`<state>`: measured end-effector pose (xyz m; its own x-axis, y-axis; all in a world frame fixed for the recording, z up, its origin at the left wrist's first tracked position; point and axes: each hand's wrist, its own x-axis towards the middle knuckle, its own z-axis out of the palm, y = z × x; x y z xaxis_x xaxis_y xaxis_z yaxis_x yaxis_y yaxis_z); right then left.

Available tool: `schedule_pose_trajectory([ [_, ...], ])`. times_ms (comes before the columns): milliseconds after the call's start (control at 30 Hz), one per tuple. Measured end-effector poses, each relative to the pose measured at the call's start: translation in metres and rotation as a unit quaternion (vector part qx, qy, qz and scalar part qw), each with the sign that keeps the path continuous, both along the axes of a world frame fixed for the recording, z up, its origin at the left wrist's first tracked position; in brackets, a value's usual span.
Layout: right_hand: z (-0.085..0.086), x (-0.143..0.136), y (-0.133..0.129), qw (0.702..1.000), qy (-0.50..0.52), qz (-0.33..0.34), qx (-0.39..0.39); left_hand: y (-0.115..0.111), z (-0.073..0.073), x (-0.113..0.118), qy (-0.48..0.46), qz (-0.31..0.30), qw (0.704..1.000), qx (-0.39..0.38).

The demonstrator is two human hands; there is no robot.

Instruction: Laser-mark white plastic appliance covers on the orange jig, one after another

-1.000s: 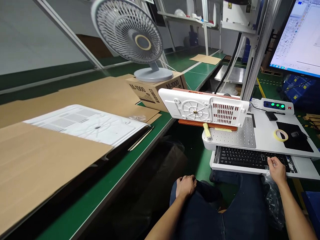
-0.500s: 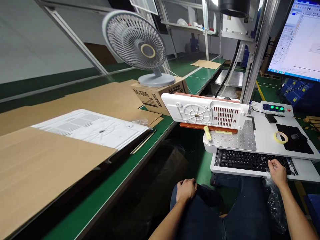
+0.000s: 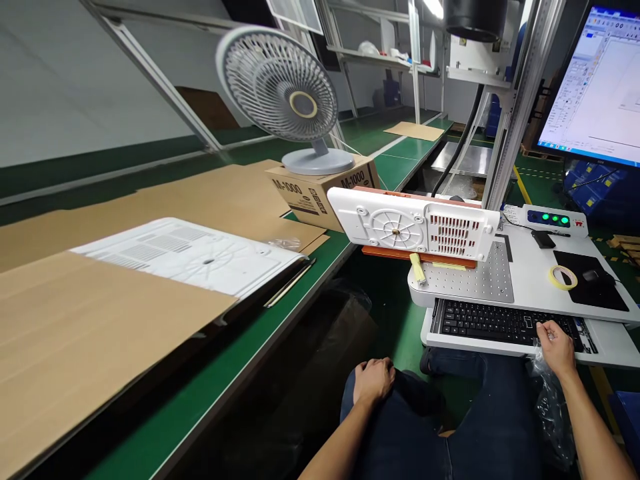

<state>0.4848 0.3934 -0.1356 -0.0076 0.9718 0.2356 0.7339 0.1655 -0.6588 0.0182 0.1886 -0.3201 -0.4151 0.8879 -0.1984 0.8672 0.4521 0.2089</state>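
Note:
My left hand point(image 3: 374, 380) lies over my left knee, its fingers resting on the dark trousers with nothing in them. At the right part of the black keyboard point(image 3: 493, 323), my right hand point(image 3: 555, 347) is curled, fingertips at the keys. Its fingers look closed; whether anything is in them is hidden. Just below that hand hangs a clear plastic bag point(image 3: 550, 413). Beyond the keyboard, a white vented plastic panel point(image 3: 413, 223) stands on edge in an orange-brown holder point(image 3: 420, 257), over a perforated metal plate point(image 3: 485, 273). A yellow clip-like piece point(image 3: 417, 268) sits by the holder.
On the left green bench point(image 3: 280, 327) lie cardboard sheets point(image 3: 110, 327) and another white panel point(image 3: 175, 250). A grey fan point(image 3: 285, 87) stands on a carton point(image 3: 320, 200). To the right are a yellow tape roll point(image 3: 563, 278), a mouse point(image 3: 591, 275) and a monitor point(image 3: 595, 80).
The view has shifted slightly, so the fan and bench appear a little further right. Both hands stay in place, and the panel has not moved in its holder.

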Motion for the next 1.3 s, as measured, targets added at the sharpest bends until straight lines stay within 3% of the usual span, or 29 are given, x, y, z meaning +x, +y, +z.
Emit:
schedule_pose_trajectory([
  [1300, 0.0021, -0.0005, -0.0013, 1.000, -0.009, 0.009, 0.007, 0.0008, 0.0039, 0.0008, -0.009, 0.008, 1.000, 0.002],
])
